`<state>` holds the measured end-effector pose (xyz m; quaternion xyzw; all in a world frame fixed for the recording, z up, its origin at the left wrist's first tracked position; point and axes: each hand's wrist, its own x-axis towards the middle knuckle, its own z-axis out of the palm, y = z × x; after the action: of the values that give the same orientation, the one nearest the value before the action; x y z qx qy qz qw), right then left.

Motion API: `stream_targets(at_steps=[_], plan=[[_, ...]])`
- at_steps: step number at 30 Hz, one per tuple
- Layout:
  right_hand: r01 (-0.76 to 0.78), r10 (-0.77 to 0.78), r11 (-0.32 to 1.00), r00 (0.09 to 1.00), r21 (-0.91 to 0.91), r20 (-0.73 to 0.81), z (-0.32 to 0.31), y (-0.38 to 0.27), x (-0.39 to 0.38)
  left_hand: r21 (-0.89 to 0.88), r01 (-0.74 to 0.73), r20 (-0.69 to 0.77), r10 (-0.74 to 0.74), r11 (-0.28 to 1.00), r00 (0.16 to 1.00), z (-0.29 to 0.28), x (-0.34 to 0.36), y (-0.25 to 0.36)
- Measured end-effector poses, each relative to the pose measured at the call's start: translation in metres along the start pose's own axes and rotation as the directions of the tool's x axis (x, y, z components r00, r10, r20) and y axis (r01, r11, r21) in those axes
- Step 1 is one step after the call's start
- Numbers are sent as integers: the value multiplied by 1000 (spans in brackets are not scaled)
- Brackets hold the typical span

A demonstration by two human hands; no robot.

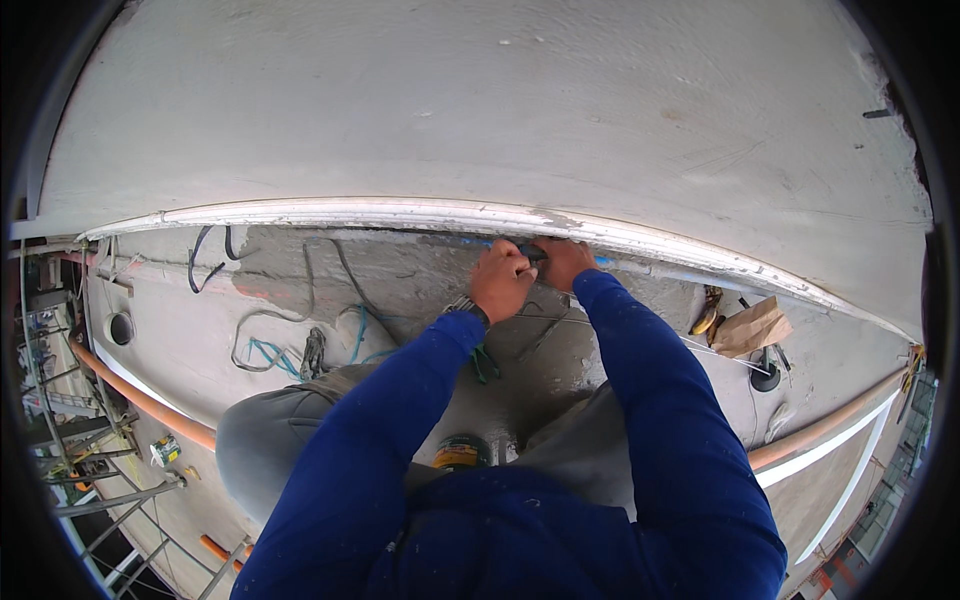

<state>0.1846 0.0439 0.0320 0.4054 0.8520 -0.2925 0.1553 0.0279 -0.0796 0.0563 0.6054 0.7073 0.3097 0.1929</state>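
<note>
At the foot of a long white moulding (420, 211), both hands are close together. My left hand (501, 281) has its fingers curled on a small dark object (532, 253), too small to identify. My right hand (566, 263), just beside it, is also closed around that spot; its fingertips are partly hidden. A blue pipe (610, 262) runs along under the moulding behind the hands. Rough grey plaster (400, 280) lies around them. A watch (463, 308) is on my left wrist.
Loose cables (270, 315) and teal cord (275, 360) lie left. A paper bag (752, 325), bananas (705, 319) and a black round tool (765, 375) sit right. A bucket (462, 452) stands between my legs. Orange pipes (150, 400) edge the ledge, with scaffolding (140, 495) beyond.
</note>
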Motion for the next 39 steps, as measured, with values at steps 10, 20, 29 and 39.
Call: stream_targets(at_steps=[10, 20, 29, 39], plan=[[42, -42, 999, 999, 27, -11, -11, -10, -6, -862, 429, 370, -243, 271, 897, 25, 28, 6], [5, -6, 999, 999, -47, -38, -4, -8, -8, -833, 517, 402, -427, 197, 810, 15, 23, 20], [2, -2, 999, 1000, -38, -8, -20, -13, -18, -850, 514, 415, -456, 114, 788, 7, 22, 30], [-16, 15, 999, 1000, -47, -14, -18, -12, -17, -853, 512, 398, -508, 102, 764, 4, 24, 36]])
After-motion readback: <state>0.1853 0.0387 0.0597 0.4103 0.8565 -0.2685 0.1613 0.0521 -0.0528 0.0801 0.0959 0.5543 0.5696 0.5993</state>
